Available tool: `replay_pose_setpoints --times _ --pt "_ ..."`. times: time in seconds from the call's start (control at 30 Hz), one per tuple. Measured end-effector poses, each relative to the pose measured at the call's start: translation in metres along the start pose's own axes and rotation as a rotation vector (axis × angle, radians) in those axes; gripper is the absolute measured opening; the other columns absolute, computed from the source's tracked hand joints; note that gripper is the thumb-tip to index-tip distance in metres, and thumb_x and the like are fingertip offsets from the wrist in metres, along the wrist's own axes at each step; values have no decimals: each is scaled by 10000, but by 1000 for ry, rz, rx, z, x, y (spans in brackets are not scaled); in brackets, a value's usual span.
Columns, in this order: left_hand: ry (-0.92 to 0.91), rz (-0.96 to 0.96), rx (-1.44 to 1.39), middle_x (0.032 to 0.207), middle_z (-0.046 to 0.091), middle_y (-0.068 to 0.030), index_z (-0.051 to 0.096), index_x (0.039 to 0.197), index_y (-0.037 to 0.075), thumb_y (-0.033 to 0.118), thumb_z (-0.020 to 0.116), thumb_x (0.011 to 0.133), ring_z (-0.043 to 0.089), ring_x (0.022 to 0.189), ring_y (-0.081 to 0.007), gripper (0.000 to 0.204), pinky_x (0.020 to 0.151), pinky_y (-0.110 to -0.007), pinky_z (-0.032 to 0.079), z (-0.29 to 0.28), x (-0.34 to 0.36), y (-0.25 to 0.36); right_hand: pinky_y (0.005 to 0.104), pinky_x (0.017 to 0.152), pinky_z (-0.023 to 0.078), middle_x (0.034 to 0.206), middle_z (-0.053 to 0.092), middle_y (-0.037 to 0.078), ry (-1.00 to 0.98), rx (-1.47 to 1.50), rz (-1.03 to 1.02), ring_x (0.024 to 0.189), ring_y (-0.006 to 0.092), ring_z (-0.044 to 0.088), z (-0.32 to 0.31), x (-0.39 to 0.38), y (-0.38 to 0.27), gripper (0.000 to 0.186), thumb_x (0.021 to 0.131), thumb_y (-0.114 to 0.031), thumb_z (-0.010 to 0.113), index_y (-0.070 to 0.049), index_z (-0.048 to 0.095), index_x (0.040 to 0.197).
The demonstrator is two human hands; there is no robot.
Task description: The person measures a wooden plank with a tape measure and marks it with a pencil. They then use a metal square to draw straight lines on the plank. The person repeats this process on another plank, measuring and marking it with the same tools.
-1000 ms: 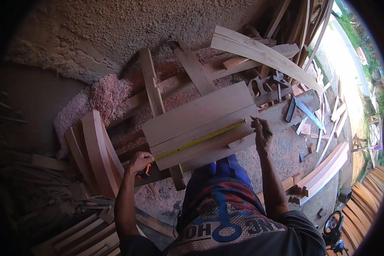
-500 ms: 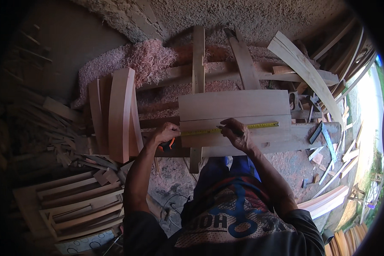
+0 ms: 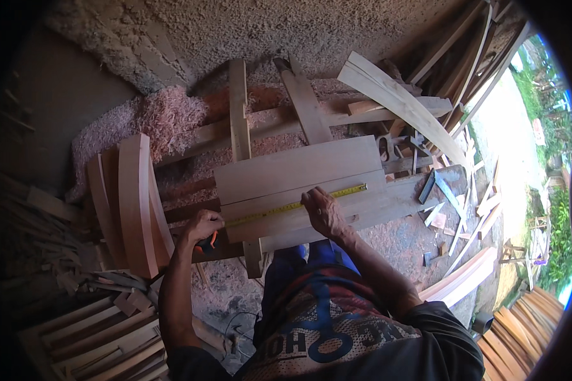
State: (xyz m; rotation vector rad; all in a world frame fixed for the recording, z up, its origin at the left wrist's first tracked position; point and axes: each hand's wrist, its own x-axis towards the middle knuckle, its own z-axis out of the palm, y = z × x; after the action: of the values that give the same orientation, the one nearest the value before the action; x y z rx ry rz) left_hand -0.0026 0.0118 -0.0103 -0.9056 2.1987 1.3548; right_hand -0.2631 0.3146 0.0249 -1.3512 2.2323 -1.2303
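Note:
A yellow tape measure [image 3: 267,213] is pulled out along a wide pale board [image 3: 292,166], just below a dark line running lengthwise across it. My left hand [image 3: 204,223] grips its orange and black case at the board's left end. Over the blade, to the right of its middle, is my right hand [image 3: 321,211], fingers bent and pinched together at the tape. Whatever those fingers hold is too small to make out. Farther right, the blade's end lies flat on the board.
Beams and planks [image 3: 239,114] support the board. Curved timbers [image 3: 133,203] stand at left, and another curved plank [image 3: 400,105] leans at the back right. Wood shavings [image 3: 171,111] are heaped by the wall. A blue square [image 3: 450,193] lies at right, with offcuts on the floor.
My view has turned, so the bench appears farther left and tilted. My right hand has slid rightward along the tape. My left hand stays gripping the case at the board's left end.

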Motion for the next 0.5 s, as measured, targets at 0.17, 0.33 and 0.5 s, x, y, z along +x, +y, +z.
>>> replay_pose_setpoints --times 0.17,0.33,0.5 --pt "-29 -53 -13 722 670 -21 753 922 -4 191 723 871 611 691 -79 204 640 -296 509 -1 1 7 492 772 534 1044 630 199 152 -263 234 918 429 655 -71 -38 50 275 921 -72 595 -99 667 1185" --pt "-37 -1 -42 700 655 -22 749 913 -11 198 715 872 599 678 -78 216 629 -298 502 -2 2 1 388 746 512 908 625 148 453 -109 410 830 292 643 -103 -57 105 393 1088 -337 481 -24 662 1241" --pt "-29 -43 -20 713 665 -23 747 914 -13 194 707 867 604 693 -81 216 638 -301 500 -3 1 -1 294 592 454 751 529 19 338 412 624 670 109 508 -90 -36 73 761 1073 -629 278 -4 693 1199"
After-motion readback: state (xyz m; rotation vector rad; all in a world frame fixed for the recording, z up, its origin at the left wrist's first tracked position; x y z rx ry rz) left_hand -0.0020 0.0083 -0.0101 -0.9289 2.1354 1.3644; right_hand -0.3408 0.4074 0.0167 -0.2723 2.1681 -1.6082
